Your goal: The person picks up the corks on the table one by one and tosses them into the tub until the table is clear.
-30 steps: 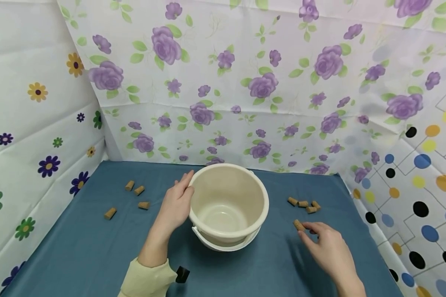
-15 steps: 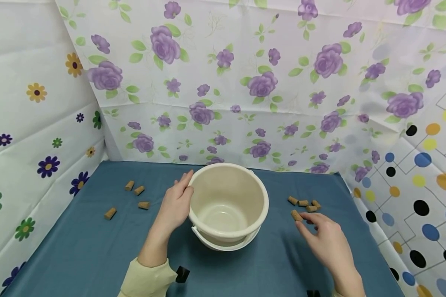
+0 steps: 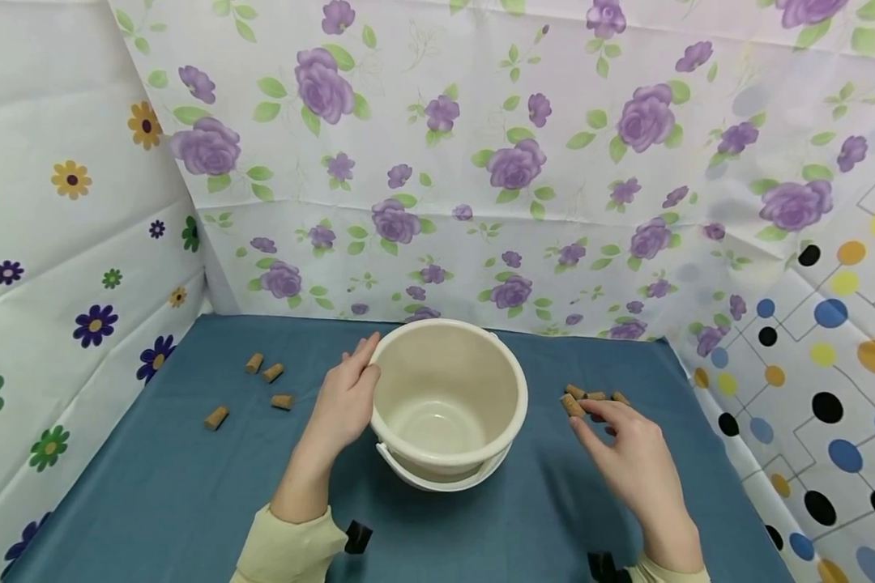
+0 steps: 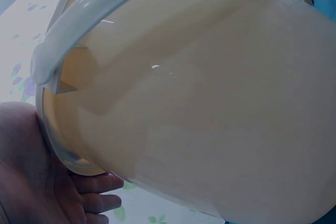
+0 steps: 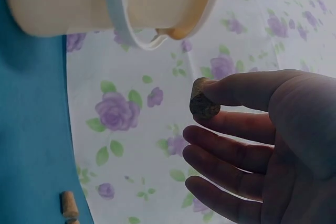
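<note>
A cream plastic bucket (image 3: 448, 460) stands upright in the middle, its inside bare and its white handle (image 3: 437, 487) hanging down at the front. My left hand (image 3: 344, 401) rests against the left side of its rim, fingers fairly straight; in the left wrist view the fingers (image 4: 97, 184) extend past the rim along the outside. To the right of the bucket, my right hand (image 3: 638, 453) pinches a cork (image 3: 572, 406) between thumb and index finger, the other fingers spread free in the right wrist view. The cork (image 5: 203, 99) appears lifted above the table. Behind it lie several corks (image 3: 574, 390), partly hidden by the hand.
Several more corks (image 3: 282, 402) lie scattered on the left of the blue cloth (image 3: 153, 494). Floral sheeting (image 3: 437, 202) rises behind the table, with patterned sheets on both sides. A black wrist strap piece (image 3: 358, 537) shows by the left sleeve.
My right hand has moved forward and slightly left with the pinched cork, toward the corks on the right. The left hand and bucket have stayed put.
</note>
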`<move>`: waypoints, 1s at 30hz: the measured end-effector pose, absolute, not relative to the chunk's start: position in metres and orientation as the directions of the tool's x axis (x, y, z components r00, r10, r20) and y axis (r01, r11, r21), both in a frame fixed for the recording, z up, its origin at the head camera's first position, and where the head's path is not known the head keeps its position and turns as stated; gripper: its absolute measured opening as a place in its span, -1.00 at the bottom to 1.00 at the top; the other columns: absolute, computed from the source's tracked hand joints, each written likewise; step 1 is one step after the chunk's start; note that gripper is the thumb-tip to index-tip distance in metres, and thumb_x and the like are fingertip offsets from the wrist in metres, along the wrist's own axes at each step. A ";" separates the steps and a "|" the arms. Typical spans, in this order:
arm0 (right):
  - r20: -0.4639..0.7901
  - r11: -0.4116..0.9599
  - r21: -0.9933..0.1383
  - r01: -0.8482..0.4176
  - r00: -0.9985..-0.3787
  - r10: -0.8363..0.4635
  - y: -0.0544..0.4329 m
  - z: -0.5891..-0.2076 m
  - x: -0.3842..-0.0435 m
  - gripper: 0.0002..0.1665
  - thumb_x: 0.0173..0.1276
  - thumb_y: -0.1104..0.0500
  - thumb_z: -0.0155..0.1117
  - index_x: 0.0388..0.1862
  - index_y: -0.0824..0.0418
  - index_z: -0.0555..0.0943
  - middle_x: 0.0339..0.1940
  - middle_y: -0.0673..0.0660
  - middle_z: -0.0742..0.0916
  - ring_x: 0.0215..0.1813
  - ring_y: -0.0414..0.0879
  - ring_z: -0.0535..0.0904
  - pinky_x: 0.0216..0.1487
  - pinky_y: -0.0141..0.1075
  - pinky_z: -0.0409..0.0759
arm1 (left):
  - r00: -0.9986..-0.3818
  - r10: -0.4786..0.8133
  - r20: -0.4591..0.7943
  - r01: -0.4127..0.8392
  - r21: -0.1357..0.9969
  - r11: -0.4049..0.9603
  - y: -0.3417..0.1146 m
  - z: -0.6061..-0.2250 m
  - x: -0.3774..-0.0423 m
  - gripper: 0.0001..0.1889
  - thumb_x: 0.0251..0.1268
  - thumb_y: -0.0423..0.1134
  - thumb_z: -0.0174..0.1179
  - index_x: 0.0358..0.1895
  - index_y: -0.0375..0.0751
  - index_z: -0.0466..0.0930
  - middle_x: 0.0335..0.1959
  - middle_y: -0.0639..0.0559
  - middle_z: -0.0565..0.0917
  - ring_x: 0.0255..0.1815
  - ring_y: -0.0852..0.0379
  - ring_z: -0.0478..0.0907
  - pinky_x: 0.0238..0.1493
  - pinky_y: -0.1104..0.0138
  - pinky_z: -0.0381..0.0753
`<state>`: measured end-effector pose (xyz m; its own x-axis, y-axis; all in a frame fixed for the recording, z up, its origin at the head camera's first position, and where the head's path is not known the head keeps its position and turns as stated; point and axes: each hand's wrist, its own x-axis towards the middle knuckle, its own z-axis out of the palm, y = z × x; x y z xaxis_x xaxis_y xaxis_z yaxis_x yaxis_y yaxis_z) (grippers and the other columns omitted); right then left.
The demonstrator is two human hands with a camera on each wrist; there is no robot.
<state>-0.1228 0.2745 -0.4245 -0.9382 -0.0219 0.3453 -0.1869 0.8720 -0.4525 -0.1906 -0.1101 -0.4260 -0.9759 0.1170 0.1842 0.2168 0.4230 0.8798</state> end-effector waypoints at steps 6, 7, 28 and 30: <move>0.392 0.854 -0.466 -0.233 -0.919 -0.037 0.268 -0.421 -0.125 -0.58 0.52 0.02 0.47 0.22 0.22 0.78 0.13 0.20 0.81 0.05 0.10 0.77 0.00 0.12 0.80 | -0.977 0.118 0.179 0.213 0.878 0.430 -0.110 -0.425 -0.191 -0.43 0.78 -0.20 -0.21 0.72 -0.20 0.16 0.70 -0.15 0.19 0.76 -0.09 -0.06 0.74 -0.06 -0.25; 0.395 0.853 -0.466 -0.235 -0.918 -0.037 0.267 -0.420 -0.126 -0.57 0.52 0.02 0.47 0.23 0.22 0.78 0.14 0.20 0.80 0.05 0.10 0.77 -0.01 0.11 0.80 | -0.977 0.118 0.176 0.210 0.878 0.431 -0.110 -0.425 -0.191 -0.43 0.78 -0.20 -0.21 0.72 -0.20 0.16 0.70 -0.15 0.19 0.76 -0.09 -0.06 0.74 -0.06 -0.25; 0.430 0.814 -0.521 -0.258 -0.903 -0.011 0.248 -0.407 -0.133 -0.60 0.53 0.01 0.46 0.23 0.17 0.79 0.07 0.13 0.81 0.06 0.09 0.75 0.02 0.13 0.79 | -0.978 0.114 0.172 0.205 0.879 0.430 -0.111 -0.425 -0.191 -0.43 0.77 -0.20 -0.21 0.71 -0.20 0.17 0.70 -0.16 0.19 0.76 -0.10 -0.06 0.74 -0.08 -0.24; 0.437 0.809 -0.524 -0.266 -0.899 -0.012 0.246 -0.406 -0.134 -0.60 0.53 0.01 0.46 0.22 0.18 0.79 0.07 0.14 0.81 0.06 0.08 0.75 0.02 0.12 0.80 | -0.979 0.114 0.171 0.204 0.879 0.431 -0.111 -0.426 -0.191 -0.43 0.77 -0.21 -0.21 0.71 -0.19 0.17 0.70 -0.16 0.19 0.76 -0.10 -0.05 0.74 -0.08 -0.24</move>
<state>-0.1337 0.2461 -0.4059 -0.8992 -0.0120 0.4374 -0.2655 0.8095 -0.5237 -0.1911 -0.1110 -0.4256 -0.9786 0.1142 0.1712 0.2041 0.4315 0.8787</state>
